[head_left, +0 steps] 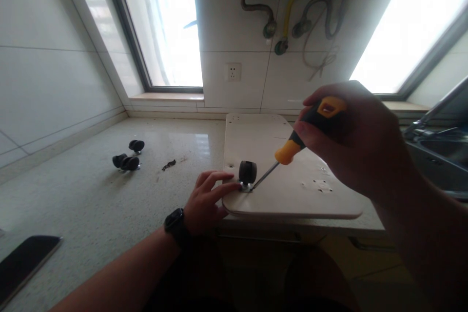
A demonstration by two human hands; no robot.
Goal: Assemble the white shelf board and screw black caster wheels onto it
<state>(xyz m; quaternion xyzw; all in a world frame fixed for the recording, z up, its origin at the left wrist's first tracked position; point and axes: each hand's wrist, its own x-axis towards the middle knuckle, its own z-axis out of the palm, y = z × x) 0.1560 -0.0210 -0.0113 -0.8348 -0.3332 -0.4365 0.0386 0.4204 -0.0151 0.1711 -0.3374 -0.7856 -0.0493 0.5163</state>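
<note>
A pale, round-cornered board (pixel 278 200) lies on the counter, with a black caster wheel (pixel 247 172) standing on its near left corner. My right hand (pixel 351 141) is wrapped round the yellow and black handle of a screwdriver (pixel 288 150). The screwdriver slants down to the left, its tip at a screw in the caster's metal plate. My left hand (pixel 208 197) grips the board's left edge, fingers on top and the index fingertip against the caster's base. Its thumb is low at the edge, partly hidden. Holes show at the board's other corners.
Several loose black casters (pixel 126 162) and a small pile of dark screws (pixel 168 165) lie on the counter (pixel 146 204) to the left. A dark phone-like slab (pixel 27 263) is at the lower left. A sink (pixel 438 161) is on the right; pipes (pixel 288 14) hang on the wall.
</note>
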